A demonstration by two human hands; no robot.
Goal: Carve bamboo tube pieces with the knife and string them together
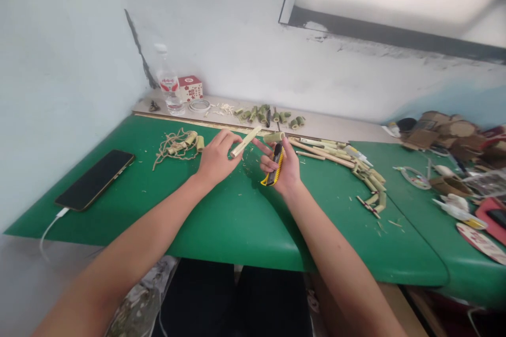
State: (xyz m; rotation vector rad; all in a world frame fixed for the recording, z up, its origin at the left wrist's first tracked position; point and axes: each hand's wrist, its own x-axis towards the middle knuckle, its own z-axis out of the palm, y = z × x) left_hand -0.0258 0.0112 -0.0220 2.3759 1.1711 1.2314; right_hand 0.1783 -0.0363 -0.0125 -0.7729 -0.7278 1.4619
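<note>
Over the middle of the green table my left hand (219,158) is closed on a pale split bamboo stick (245,142), which slants up to the right. My right hand (286,166) grips a yellow and black utility knife (274,166) against the palm. Between its thumb and a finger sits a short bamboo tube (273,137). The stick and the tube are close together but look apart. No blade can be made out on the knife. Left of my left hand lie tangled twine (173,148) and a few short bamboo pieces (200,143).
A phone (95,179) with a white cable lies at the left. Bamboo sticks (322,150) and a strung bamboo chain (373,189) lie at the right. Along the back ledge stand a bottle (171,89), a box (190,88), a tape roll (199,106) and cut tubes (261,114).
</note>
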